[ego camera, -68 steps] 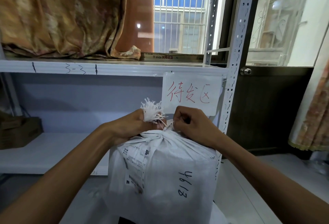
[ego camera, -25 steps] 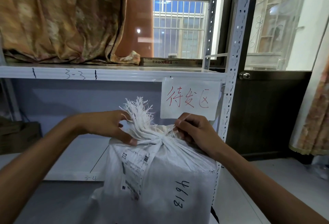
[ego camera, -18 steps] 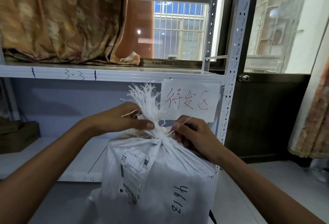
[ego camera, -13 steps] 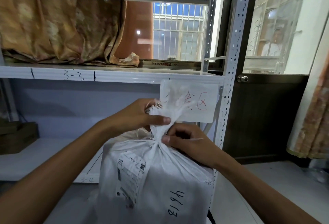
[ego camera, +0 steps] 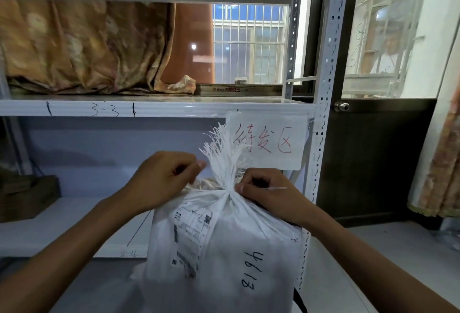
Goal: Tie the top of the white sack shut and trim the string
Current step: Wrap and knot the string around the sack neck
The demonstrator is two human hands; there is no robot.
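White sack [ego camera: 224, 250] stands upright directly below both hands, its top bunched into a tight neck [ego camera: 227, 185] between them. The frayed top [ego camera: 224, 148] fans up above the knuckles.

Right hand [ego camera: 266, 195] presses against the neck's right side with fingers curled, pinching the string [ego camera: 276, 188] – a thin pale end pokes out sideways past its fingers, away from the sack.

Left hand [ego camera: 161, 178] is just left of the neck, not quite touching the fray, curled into a loose fist with thumb tip against forefinger. Can't tell if it has any string in that pinch; too thin to see.

Shipping label [ego camera: 191, 233] is on the sack face below the left hand. A handwritten number [ego camera: 251, 273] is below the right hand.

Behind the hands is a white metal shelf [ego camera: 149, 108] marked "3-3", its edge above both hands. A paper sign [ego camera: 268, 141] with red characters hangs from it, just above the right hand and partly behind the fray.

Patterned cloth [ego camera: 82, 49] is heaped on the shelf, up and left of the left hand. A dark box [ego camera: 27, 195] sits far out to the left of that hand. A dark door [ego camera: 373, 158] with a round knob [ego camera: 341, 106] is out to the right of the right hand.
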